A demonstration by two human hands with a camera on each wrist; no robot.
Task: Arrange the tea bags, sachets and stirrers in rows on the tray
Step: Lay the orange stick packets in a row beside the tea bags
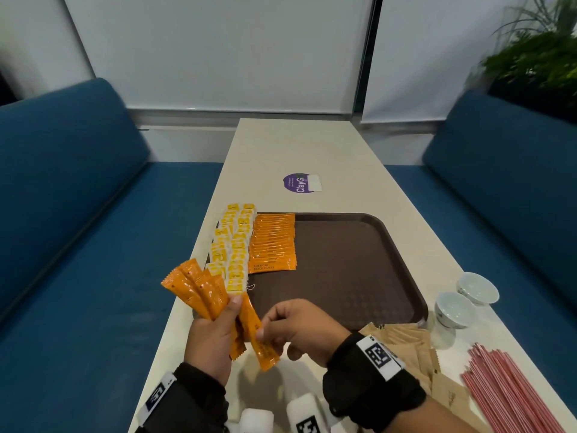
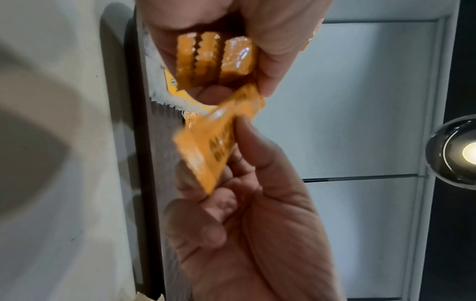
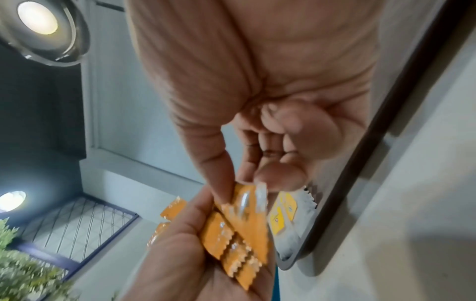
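Head view gives me the clearest read: my left hand grips a fanned bunch of orange sachets above the near left corner of the brown tray, fingers curled round their lower ends. My right hand pinches one more orange sachet between thumb and forefinger, right beside the bunch and touching the left thumb; the other right fingers are curled in loosely.

On the tray's left side I see two rows already laid: yellow-and-white tea bags along the left edge, and just right of them a stacked row of orange sachets marked American Black Coffee. The rest of the tray is bare.

On the surface, near right of the tray, lie brown paper sachets and, further right, a bundle of red stirrers. Two small white cups stand just beyond the stirrers, beside the tray's right edge. A purple round sticker sits on the surface beyond the tray.

Left wrist view shows the serrated ends of the held bunch; it is blurred.
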